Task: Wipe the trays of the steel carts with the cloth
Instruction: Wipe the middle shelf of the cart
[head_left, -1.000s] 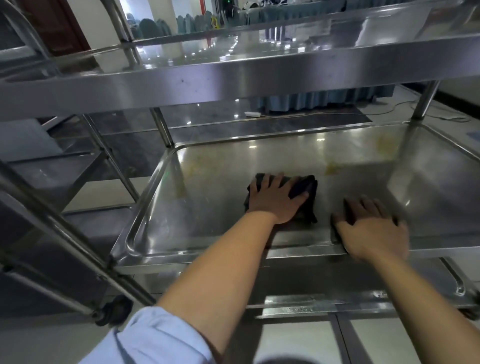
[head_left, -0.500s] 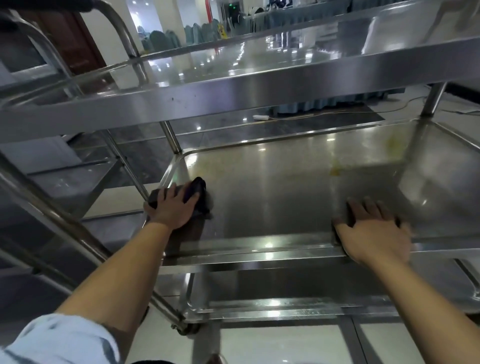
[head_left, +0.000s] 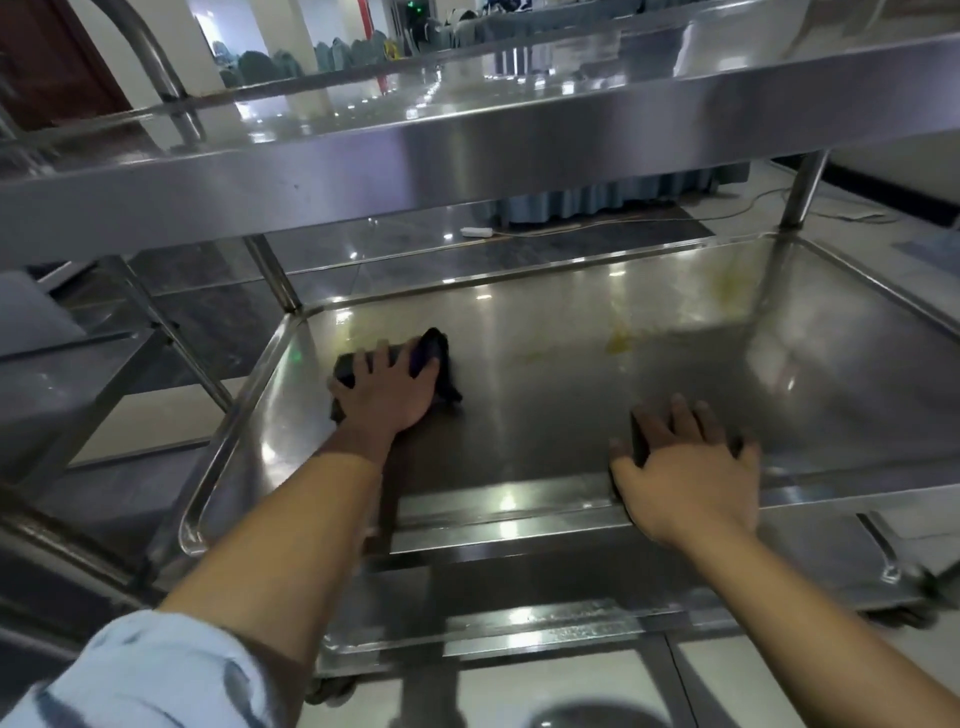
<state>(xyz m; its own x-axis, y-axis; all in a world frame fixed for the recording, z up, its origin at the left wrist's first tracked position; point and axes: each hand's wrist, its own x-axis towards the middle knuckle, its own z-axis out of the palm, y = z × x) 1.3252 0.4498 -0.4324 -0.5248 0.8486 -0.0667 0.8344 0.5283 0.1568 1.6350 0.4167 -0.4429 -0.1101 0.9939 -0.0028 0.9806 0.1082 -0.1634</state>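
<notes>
Your left hand (head_left: 387, 392) presses flat on the dark cloth (head_left: 434, 353) at the middle tray's (head_left: 571, 415) left-centre; your right hand (head_left: 685, 467) rests spread on its near rim. Yellowish stains (head_left: 621, 340) mark the steel upper right; draped tables (head_left: 597, 200) stand behind.

Dim indoor light, ceiling glare spots on steel, blurred, bowed edges.

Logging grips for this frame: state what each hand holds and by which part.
The left hand presses the dark cloth flat onto the middle tray, palm on top, without curling round it. The right hand rests on the tray's front rim, holding nothing.
</notes>
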